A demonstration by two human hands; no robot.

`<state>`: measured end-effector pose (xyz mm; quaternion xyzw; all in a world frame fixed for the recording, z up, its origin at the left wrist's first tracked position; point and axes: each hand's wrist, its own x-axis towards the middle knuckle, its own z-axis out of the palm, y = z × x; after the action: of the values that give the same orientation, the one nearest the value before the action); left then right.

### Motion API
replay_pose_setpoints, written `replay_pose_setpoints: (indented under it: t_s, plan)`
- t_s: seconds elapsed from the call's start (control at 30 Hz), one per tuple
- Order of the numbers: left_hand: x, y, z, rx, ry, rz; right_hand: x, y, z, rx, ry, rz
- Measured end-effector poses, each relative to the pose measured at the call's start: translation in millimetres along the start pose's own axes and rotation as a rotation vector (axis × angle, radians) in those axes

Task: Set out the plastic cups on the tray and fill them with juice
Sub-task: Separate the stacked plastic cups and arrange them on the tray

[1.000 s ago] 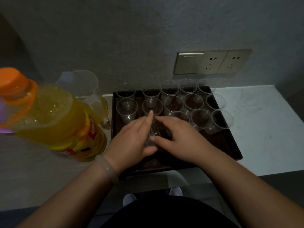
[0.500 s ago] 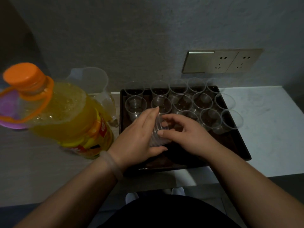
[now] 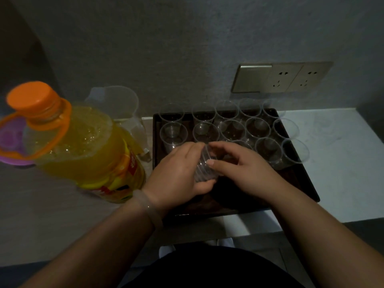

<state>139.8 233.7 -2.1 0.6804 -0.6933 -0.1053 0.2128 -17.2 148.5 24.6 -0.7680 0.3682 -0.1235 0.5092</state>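
A dark tray lies on the counter with several clear plastic cups standing upright in rows on its far half. My left hand grips a stack of nested clear cups lying sideways over the tray's near half. My right hand pinches the open end of that stack with thumb and fingers. A big bottle of orange juice with an orange cap stands to the left of the tray, its cap on.
A clear plastic jug stands behind the bottle against the wall. A purple object sits at the far left. Wall sockets are above the tray. The white counter runs on to the right; its front edge is near my body.
The view has shifted so everything sits further right in frame. Both hands stay on the cup stack, with my right fingers working at its open end.
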Motion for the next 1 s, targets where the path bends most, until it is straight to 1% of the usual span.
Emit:
replay_pose_setpoints:
  t_s: [0.07, 0.17, 0.27, 0.33, 0.37, 0.47, 0.6, 0.83, 1.0]
  plan:
    - [-0.3, 0.0, -0.4, 0.008, -0.007, -0.014, -0.4, -0.1, -1.8, 0.009, 0.023, 0.003]
    - [-3.3, -2.1, -0.8, 0.045, -0.027, -0.037, -1.2, -2.6, -12.6, -0.012, 0.107, 0.026]
    - [-6.8, -1.1, -1.8, 0.070, -0.048, -0.068, -4.0, -8.7, -26.1, -0.136, 0.188, -0.012]
    - [-9.0, 0.3, -1.9, 0.081, -0.068, -0.090, -4.6, -11.2, -33.3, -0.260, 0.250, -0.063]
    - [-9.9, 0.9, -1.9, 0.082, -0.075, -0.102, -4.4, -12.3, -35.5, -0.332, 0.252, -0.085]
    - [-11.6, 1.6, -2.4, 0.072, -0.084, -0.137, -1.1, -10.1, -34.1, -0.505, 0.170, -0.129]
    - [-12.7, 1.2, -1.7, 0.080, -0.111, -0.178, 4.6, -1.3, -18.4, -0.597, 0.066, -0.152]
    - [-17.0, 1.2, 0.2, 0.092, -0.114, -0.232, 16.2, 14.4, -4.0, -0.773, 0.027, -0.226]
    - [-16.6, -0.7, -2.7, 0.100, -0.126, -0.230, 20.6, 21.2, 0.3, -0.836, 0.014, -0.244]
